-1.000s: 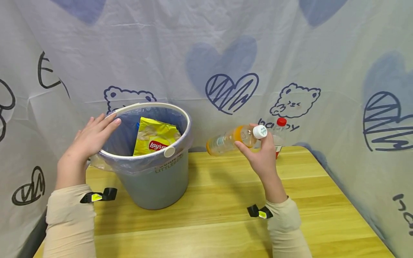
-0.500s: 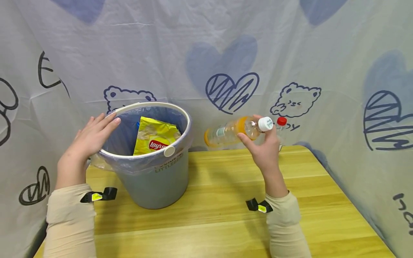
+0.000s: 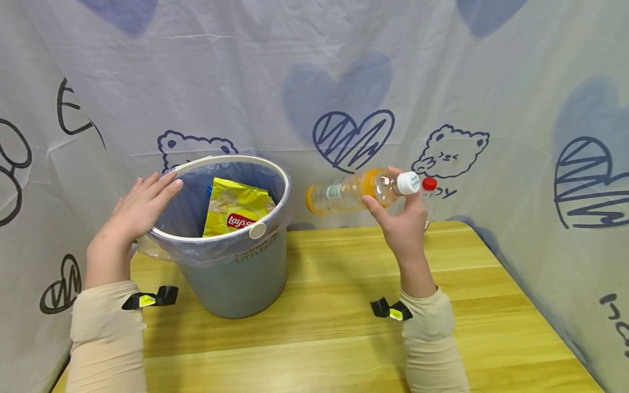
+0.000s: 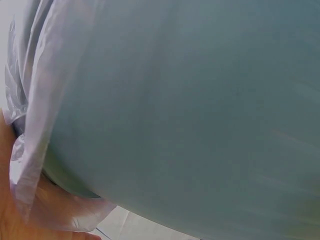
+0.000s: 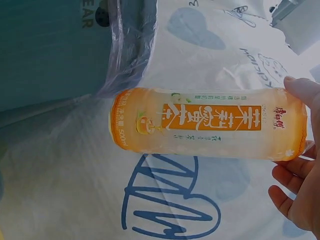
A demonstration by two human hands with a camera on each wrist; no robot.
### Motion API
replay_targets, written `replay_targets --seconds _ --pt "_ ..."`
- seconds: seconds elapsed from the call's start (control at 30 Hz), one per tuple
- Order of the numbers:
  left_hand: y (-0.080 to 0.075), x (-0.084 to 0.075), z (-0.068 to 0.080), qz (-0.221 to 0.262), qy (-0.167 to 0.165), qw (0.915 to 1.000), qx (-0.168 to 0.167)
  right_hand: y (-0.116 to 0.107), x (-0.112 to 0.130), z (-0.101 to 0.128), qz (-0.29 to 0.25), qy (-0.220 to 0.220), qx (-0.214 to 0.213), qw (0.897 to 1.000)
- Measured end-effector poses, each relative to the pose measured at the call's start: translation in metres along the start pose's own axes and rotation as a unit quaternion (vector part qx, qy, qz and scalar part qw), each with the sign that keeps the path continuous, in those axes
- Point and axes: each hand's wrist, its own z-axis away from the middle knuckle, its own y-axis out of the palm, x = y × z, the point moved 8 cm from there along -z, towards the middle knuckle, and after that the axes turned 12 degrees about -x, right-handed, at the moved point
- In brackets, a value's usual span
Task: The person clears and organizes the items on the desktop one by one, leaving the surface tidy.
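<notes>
Printed cloth with hearts and bears hangs behind a wooden desk in the head view. On the desk stands a grey bin lined with a thin plastic bag, a yellow crisp packet propped inside it. The left hand rests on the bin's near-left rim, fingers straight and relaxed, gripping nothing. The right hand holds an orange drink bottle up in the air, well above the desk, pinched near its neck between thumb and fingers. The bottle lies almost level: its white cap points right, at the hand, and its base points left toward the bin's open mouth, with a gap between base and rim. The right hand is the nearer one to the bottle; the left is across the bin from it. A second bottle with a red cap stands just behind the right hand.

From the left wrist, only the bin's grey wall and the bag's loose edge show, very close.

From the right wrist, the bottle stretches sideways with fingertips curled at its neck end, and the bin beyond its base.
</notes>
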Motion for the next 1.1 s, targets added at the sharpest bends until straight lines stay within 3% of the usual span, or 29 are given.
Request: replay_targets --seconds 0.57,1.1 --pt "0.000 0.000 0.000 0.003 0.001 1.0000 -0.005 0.005 0.018 -0.003 -0.062 -0.017 -0.042 0.997" --pt "0.000 0.000 0.000 0.004 0.003 1.0000 0.001 0.020 0.028 0.003 -0.118 0.001 -0.058 0.991"
